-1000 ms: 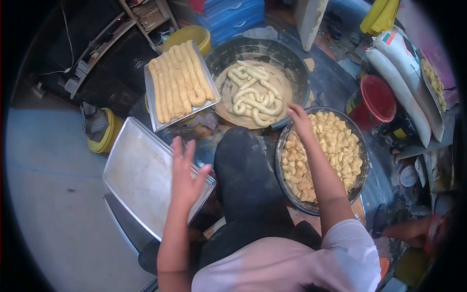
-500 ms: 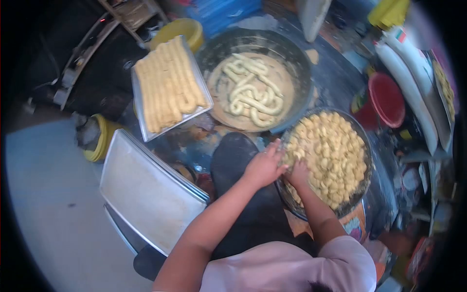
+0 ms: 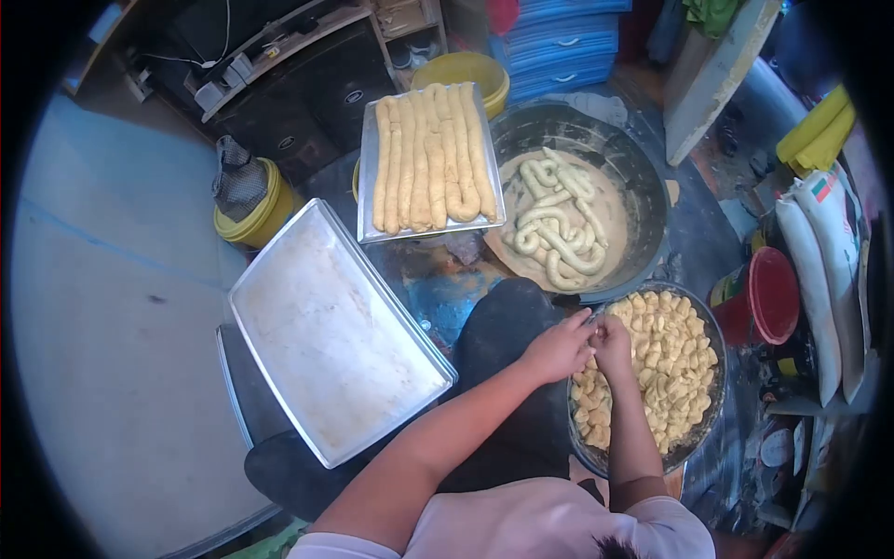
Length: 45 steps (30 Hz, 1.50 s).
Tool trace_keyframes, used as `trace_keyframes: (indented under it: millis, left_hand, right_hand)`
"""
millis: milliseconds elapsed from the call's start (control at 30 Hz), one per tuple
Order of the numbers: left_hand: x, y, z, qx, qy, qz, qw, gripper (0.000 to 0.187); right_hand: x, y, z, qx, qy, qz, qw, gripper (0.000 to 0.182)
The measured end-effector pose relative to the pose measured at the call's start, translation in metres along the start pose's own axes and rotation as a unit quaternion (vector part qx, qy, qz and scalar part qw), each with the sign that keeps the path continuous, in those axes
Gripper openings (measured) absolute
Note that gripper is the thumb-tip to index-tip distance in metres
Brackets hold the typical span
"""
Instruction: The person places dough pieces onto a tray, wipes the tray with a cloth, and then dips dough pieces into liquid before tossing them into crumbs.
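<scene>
Yellowish dough pieces [image 3: 678,373] fill the dark round basin [image 3: 720,377], and the left hand [image 3: 555,350] and right hand [image 3: 613,347] sit close together over its left edge. Both hands' fingers are bent; whether they pinch anything, I cannot tell. Coiled dough ropes [image 3: 549,213] lie in the larger tub [image 3: 644,200].

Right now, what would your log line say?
left hand + right hand: together at basin edge | held item: unclear | yellow dough ropes: on tray

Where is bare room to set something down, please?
Bare: the empty metal tray, within its rim; the pale surface to its left. Crowded: the dough-piece bowl, left hand and right hand at its edge; the dough-strip tray.
</scene>
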State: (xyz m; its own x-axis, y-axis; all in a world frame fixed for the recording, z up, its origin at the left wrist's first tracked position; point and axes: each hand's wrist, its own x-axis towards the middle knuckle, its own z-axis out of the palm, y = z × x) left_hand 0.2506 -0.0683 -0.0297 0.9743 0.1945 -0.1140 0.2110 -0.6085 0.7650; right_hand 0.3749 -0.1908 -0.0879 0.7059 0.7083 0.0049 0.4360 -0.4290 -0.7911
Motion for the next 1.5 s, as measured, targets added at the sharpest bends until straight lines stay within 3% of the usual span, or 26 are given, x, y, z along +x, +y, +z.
trace_keyframes:
  millis: [67,133,200,267,367,400,467,500,567,667,767,833,867,933,967,1000,1067,1100,1167,1233,1300,1333,1367,1400,1467,1500]
  left_hand:
    - [-0.009,-0.006,-0.001,-0.077,0.088,0.022,0.993,0.044]
    - [-0.021,-0.005,-0.013,-0.103,0.105,0.04,0.988,0.045]
    - [-0.036,-0.003,-0.025,-0.122,0.174,0.042,0.976,0.045]
    - [-0.053,-0.007,-0.03,-0.104,0.189,0.025,0.976,0.045]
    - [-0.071,0.004,-0.042,-0.144,0.163,0.003,0.976,0.044]
    - [-0.073,0.007,-0.043,-0.148,0.155,0.002,0.977,0.044]
    - [-0.071,0.005,-0.04,-0.137,0.137,0.02,0.981,0.043]
    - [-0.069,0.008,-0.038,-0.127,0.132,0.022,0.983,0.042]
    - [-0.063,0.016,-0.034,-0.132,0.117,0.018,0.984,0.042]
    - [-0.047,0.023,-0.02,-0.158,0.06,-0.011,0.986,0.043]
    - [-0.03,0.02,0.014,-0.135,0.032,0.011,0.99,0.044]
    - [-0.022,0.011,0.036,-0.094,-0.006,0.013,0.995,0.044]
    - [-0.02,0.012,0.036,-0.095,-0.01,0.009,0.995,0.044]
    - [-0.012,0.015,0.031,-0.062,-0.109,-0.014,0.992,0.043]
    - [-0.008,0.011,0.033,-0.06,-0.111,-0.014,0.992,0.043]
    - [-0.003,0.004,0.037,-0.077,-0.082,-0.007,0.994,0.043]
    - [0.006,-0.003,0.04,-0.093,-0.053,0.002,0.994,0.043]
    - [0.009,-0.004,0.04,-0.12,-0.067,-0.025,0.99,0.042]
    - [0.016,-0.006,0.042,-0.149,-0.082,-0.051,0.984,0.041]
    - [0.017,-0.009,0.045,-0.194,-0.082,-0.07,0.975,0.04]
    - [0.018,-0.013,0.046,-0.204,-0.073,-0.065,0.974,0.041]
    - [0.019,-0.014,0.044,-0.211,-0.059,-0.058,0.974,0.042]
    - [0.019,-0.014,0.043,-0.21,-0.058,-0.064,0.974,0.042]
    - [0.019,-0.015,0.041,-0.209,-0.057,-0.062,0.974,0.042]
    - [0.017,-0.017,0.039,-0.251,-0.054,-0.102,0.961,0.04]
    - [0.016,-0.017,0.04,-0.252,-0.052,-0.102,0.961,0.04]
  right_hand:
    - [0.002,0.004,0.007,0.046,0.005,0.016,0.999,0.019]
    - [-0.001,-0.021,0.004,0.032,-0.011,0.064,0.997,0.026]
    - [-0.013,-0.03,0.002,-0.05,0.025,-0.126,0.99,0.034]
    - [-0.028,-0.026,0.0,-0.113,-0.046,-0.1,0.988,0.043]
    - [-0.039,0.031,0.007,-0.13,-0.206,0.093,0.965,0.047]
    - [-0.048,0.052,0.006,-0.129,-0.2,0.107,0.965,0.047]
    - [-0.072,0.096,0.0,-0.226,-0.308,0.188,0.905,0.044]
    - [-0.087,0.113,-0.006,-0.223,-0.306,0.199,0.904,0.044]
    - [-0.115,0.143,-0.02,-0.309,-0.411,0.27,0.814,0.055]
    - [-0.161,0.173,-0.026,-0.285,-0.443,0.351,0.774,0.064]
    - [-0.205,0.181,-0.003,-0.267,-0.404,0.354,0.8,0.078]
    - [-0.217,0.216,0.045,-0.248,-0.179,0.407,0.861,0.082]
    - [-0.215,0.22,0.05,-0.246,-0.184,0.411,0.859,0.082]
    - [-0.195,0.219,0.053,-0.082,-0.105,0.545,0.828,0.079]
    - [-0.186,0.214,0.046,0.052,-0.122,0.554,0.822,0.062]
    - [-0.183,0.228,0.052,0.054,-0.122,0.554,0.821,0.062]
    - [-0.177,0.268,0.068,0.35,0.017,0.637,0.687,0.045]
    - [-0.166,0.256,0.06,0.351,0.018,0.636,0.687,0.045]
    - [-0.125,0.204,0.022,0.512,0.092,0.59,0.618,0.04]
    - [-0.086,0.164,-0.01,0.539,0.109,0.471,0.69,0.034]
    - [-0.049,0.156,-0.029,0.427,0.139,0.335,0.828,0.041]
    - [-0.035,0.166,-0.033,0.247,0.169,0.262,0.917,0.045]
    - [-0.026,0.177,-0.032,0.057,0.191,0.176,0.964,0.05]
    - [-0.021,0.178,-0.032,0.057,0.192,0.173,0.964,0.05]
    - [-0.01,0.179,-0.029,-0.114,0.063,0.226,0.965,0.063]
    - [-0.01,0.192,-0.009,-0.239,0.006,0.244,0.94,0.071]
